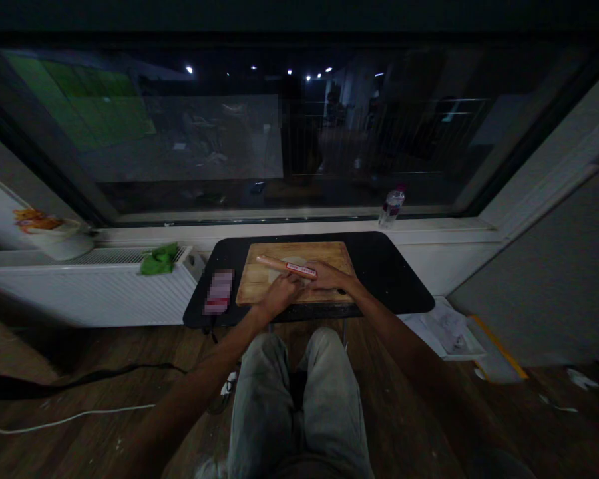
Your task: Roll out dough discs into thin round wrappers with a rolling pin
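Observation:
A wooden cutting board [264,283] lies on a small black table [389,273]. On the board a rolling pin [285,266] with a red label rests across a pale flat round of dough [293,261]. My left hand [281,293] lies on the board just below the pin, fingers curled toward it. My right hand [327,275] lies flat with its fingers stretched out against the pin's right end. Neither hand grips the pin.
A blurred pink object [218,291] lies on the table's left side. A green cloth [160,259] sits on the white radiator. A plastic bottle [392,206] stands on the window sill. Cables [80,379] run across the wooden floor; papers [449,329] lie at right.

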Available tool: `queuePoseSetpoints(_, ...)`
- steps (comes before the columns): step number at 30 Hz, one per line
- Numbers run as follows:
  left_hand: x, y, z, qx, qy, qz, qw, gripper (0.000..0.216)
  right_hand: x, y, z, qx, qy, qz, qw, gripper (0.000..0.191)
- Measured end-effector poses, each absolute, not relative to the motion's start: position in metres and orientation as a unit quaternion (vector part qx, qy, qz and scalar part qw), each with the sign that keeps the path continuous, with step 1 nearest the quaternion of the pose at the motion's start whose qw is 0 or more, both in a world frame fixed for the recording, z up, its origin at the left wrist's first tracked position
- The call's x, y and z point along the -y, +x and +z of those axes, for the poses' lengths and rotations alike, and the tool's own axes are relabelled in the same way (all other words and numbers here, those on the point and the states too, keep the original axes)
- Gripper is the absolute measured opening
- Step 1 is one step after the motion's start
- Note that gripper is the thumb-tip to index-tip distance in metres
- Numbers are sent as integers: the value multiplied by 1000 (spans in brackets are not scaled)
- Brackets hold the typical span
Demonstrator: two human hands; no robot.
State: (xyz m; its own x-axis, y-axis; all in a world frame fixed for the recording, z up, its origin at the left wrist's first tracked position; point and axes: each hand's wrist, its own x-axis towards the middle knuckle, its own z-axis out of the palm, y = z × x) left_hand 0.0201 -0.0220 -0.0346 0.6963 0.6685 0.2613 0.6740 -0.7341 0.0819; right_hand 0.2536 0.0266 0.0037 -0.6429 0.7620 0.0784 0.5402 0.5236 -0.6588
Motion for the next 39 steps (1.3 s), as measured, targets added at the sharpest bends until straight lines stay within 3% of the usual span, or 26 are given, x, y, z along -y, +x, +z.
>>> queuePoseSetpoints(5,17,13,-48,330,-929,-158,56,15,-34,253,-11,850,-349,324,224,51)
queuePoseSetpoints(13,8,7,-67,312,-926,-207,37,35,-32,247,-12,853,-324,343,222,43)
queuePoseSetpoints(28,9,21,-66,373,-887,-271,-6,21,-14,248,-5,854,-374,270,239,30)
queuePoseSetpoints(39,14,12,-65,349,-905,-244,-3,36,4,245,9,871,-421,189,170,33)
